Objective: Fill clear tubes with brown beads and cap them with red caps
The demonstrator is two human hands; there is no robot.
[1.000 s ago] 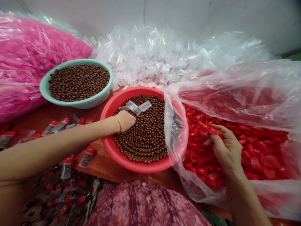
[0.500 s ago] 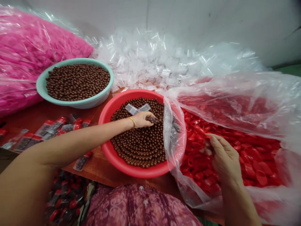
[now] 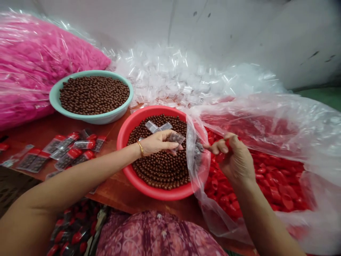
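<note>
My left hand (image 3: 159, 143) hovers over the red bowl (image 3: 138, 179) of small brown balls and pinches a small clear bag (image 3: 176, 138) that holds some balls. Two empty clear bags (image 3: 157, 126) lie on the balls behind it. My right hand (image 3: 234, 157) is lifted above the open plastic sack of red caps (image 3: 271, 177), fingers curled around a red cap (image 3: 227, 143) that barely shows. The two hands are a short way apart, either side of the sack's clear edge (image 3: 195, 153).
A teal bowl (image 3: 92, 116) of brown balls stands at the back left beside a big pink-filled sack (image 3: 39, 67). A heap of empty clear bags (image 3: 186, 76) lies behind. Several filled, red-capped bags (image 3: 71, 149) lie on the wooden table at left.
My left hand has come up out of the balls with a partly filled bag. My right hand has risen from the red caps and moved left toward it.
</note>
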